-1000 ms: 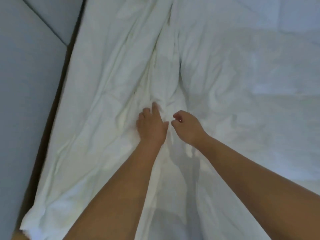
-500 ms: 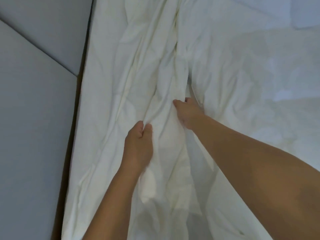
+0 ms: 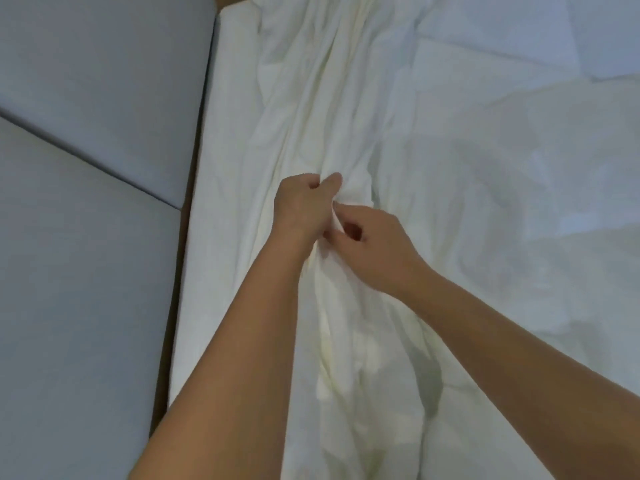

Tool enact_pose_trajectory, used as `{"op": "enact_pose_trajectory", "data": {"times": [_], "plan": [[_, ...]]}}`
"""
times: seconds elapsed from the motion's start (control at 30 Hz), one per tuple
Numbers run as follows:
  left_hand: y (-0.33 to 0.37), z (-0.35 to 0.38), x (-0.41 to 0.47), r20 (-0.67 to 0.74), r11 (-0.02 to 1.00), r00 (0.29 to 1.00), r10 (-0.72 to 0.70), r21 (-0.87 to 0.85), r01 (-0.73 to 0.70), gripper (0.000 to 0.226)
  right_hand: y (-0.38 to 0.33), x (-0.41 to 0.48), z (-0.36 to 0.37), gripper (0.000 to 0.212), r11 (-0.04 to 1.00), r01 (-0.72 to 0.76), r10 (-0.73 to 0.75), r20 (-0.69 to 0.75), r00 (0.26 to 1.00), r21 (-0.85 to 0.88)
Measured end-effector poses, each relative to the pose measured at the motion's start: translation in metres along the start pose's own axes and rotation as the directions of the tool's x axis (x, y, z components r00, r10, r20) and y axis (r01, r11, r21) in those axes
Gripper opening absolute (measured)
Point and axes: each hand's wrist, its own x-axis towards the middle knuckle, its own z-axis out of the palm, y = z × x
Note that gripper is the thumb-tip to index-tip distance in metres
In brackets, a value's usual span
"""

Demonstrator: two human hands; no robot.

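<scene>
A rumpled white sheet (image 3: 311, 109) lies bunched in long folds down the middle of a bed. My left hand (image 3: 301, 206) grips a gathered ridge of this sheet, fingers curled round the cloth. Right beside it, my right hand (image 3: 374, 247) pinches the same ridge between thumb and fingers. The two hands touch each other at the fold. Both forearms reach in from the bottom of the view.
A flatter white cover (image 3: 502, 168) spreads over the bed's right side. Grey padded wall panels (image 3: 86, 168) run along the left, with a narrow dark gap (image 3: 188, 220) between them and the mattress edge.
Both hands came together on the bunched fold. The left hand moved up the ridge, the right hand drew back and now pinches cloth next to it. The view shifted up the bed.
</scene>
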Motion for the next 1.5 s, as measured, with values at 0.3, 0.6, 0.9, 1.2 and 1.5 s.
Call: {"op": "enact_pose_trajectory", "data": {"times": [0.3, 0.6, 0.9, 1.2, 1.5], "plan": [[0.012, -0.005, -0.004, 0.146, 0.973, 0.962, -0.23, 0.038, 0.227, 0.032, 0.034, 0.068, -0.038, 0.016, 0.491, -0.392, 0.429, 0.176, 0.886, 0.778], [0.013, -0.004, 0.015, -0.238, 0.955, 0.965, 0.106, 0.296, -0.032, 0.027, 0.031, 0.051, -0.034, 0.009, 0.902, -0.107, 0.303, -0.436, 0.848, 0.418], [0.068, 0.032, 0.029, -0.034, 0.972, 0.973, -0.23, 0.044, 0.231, 0.02, 0.019, 0.038, -0.041, 0.014, 0.882, -0.048, 0.163, -0.207, 0.965, 0.47], [0.072, 0.005, 0.007, 0.021, 0.919, 0.991, -0.13, -0.373, 0.129, 0.022, 0.021, 0.017, -0.061, 0.046, 0.942, -0.225, 0.141, 0.316, 0.938, 0.248], [0.058, 0.029, -0.018, 0.031, 0.957, 0.988, -0.153, 0.255, 0.14, 0.067, 0.011, -0.007, -0.058, 0.03, 0.996, 0.031, -0.051, 0.241, 0.969, 0.087]]}}
